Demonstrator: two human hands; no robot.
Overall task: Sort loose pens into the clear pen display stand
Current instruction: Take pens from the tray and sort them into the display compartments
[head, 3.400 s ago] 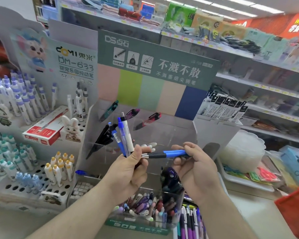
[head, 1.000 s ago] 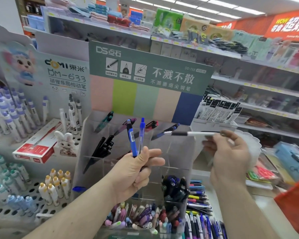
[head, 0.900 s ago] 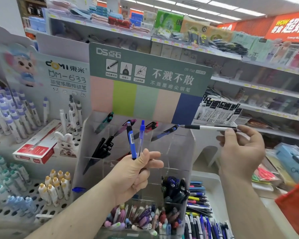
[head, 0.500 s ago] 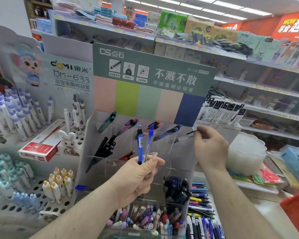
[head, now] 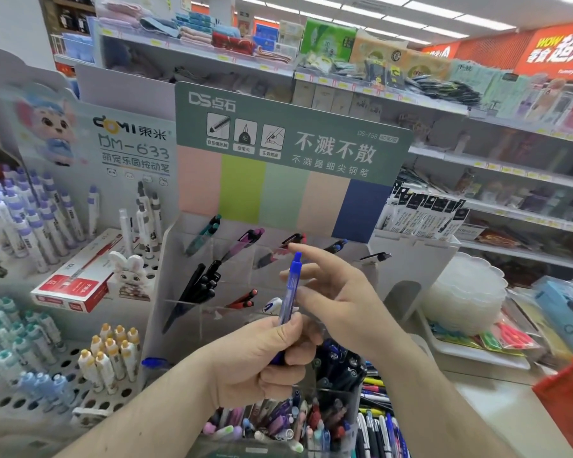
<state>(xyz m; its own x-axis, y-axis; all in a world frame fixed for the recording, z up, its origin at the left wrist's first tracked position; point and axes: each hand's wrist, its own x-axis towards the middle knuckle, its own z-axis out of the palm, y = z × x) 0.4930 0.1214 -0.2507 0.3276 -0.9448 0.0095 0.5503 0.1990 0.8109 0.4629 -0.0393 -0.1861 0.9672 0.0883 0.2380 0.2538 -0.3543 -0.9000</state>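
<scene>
Blue translucent pen [head: 290,289] upright in left hand [head: 262,361] grip, right hand [head: 341,299] slack, empty.

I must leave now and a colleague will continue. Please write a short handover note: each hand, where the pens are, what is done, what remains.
Left hand: grips a blue pen upright, clicker end up.
Right hand: holds nothing, fingers straight, reaching toward that pen.
Clear display stand: top row holds single pens, among them a black-and-white pen in the rightmost slot; a bunch of black pens sits lower left.
Done: several pens are slotted.
Left: place the blue pen, then sort the loose pens in the clear bin below.
</scene>
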